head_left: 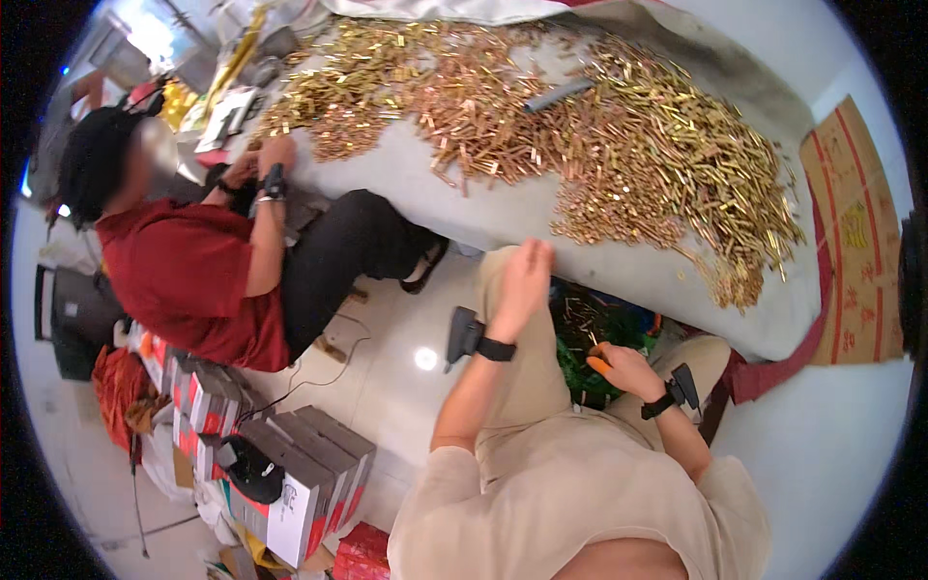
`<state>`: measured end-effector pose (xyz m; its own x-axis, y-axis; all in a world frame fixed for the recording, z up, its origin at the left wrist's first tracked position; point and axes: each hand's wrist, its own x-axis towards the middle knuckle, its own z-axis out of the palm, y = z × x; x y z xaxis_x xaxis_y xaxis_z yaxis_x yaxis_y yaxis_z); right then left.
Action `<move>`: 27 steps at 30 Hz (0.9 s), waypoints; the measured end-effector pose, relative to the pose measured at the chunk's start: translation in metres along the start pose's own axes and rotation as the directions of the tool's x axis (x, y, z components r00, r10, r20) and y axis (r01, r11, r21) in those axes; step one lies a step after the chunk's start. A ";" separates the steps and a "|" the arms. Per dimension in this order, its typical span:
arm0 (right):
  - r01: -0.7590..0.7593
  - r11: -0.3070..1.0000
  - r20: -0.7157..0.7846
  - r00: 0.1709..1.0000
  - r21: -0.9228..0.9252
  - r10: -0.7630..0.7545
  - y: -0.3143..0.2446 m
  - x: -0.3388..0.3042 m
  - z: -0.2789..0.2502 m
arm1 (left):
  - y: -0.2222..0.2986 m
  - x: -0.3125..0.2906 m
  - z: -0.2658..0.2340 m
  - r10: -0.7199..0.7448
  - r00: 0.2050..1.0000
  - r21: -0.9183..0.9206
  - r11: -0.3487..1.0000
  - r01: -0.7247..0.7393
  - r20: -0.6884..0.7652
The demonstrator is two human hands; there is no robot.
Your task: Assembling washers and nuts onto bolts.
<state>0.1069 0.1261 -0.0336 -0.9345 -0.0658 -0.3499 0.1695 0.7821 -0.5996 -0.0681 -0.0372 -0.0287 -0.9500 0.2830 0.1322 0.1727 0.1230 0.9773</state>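
Note:
Over the near edge of the grey cloth-covered table [387,179], my left hand [524,282] has its fingers pinched together. Whatever they hold, if anything, is too small to make out. Lower and to the right, my right hand [626,371] is closed, with a small slim metal piece [594,338] sticking up from its fingertips. Something orange [599,366] shows at those fingers; I cannot tell whether it is a finger cover or a handle. Between my knees, below the table edge, a green bag [584,380] lies near more loose metal pieces [580,314].
Heaps of small brass-coloured metal parts [677,135] cover much of the table, with a grey tube [559,95] among them. A person in red [193,271] works at the left. Stacked boxes [319,464] stand on the floor; a cardboard sheet [853,232] leans at the right.

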 end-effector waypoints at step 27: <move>-0.081 0.937 -0.708 0.634 0.340 0.311 0.071 0.028 -0.122 | -0.014 0.130 0.059 0.158 0.971 0.866 0.443 -0.232 0.179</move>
<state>0.0548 0.2550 0.0022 -0.7612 0.6405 0.1012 0.3405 0.5277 -0.7782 -0.1786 0.0536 -0.0353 -0.8484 0.4648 0.2534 0.5224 0.8126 0.2584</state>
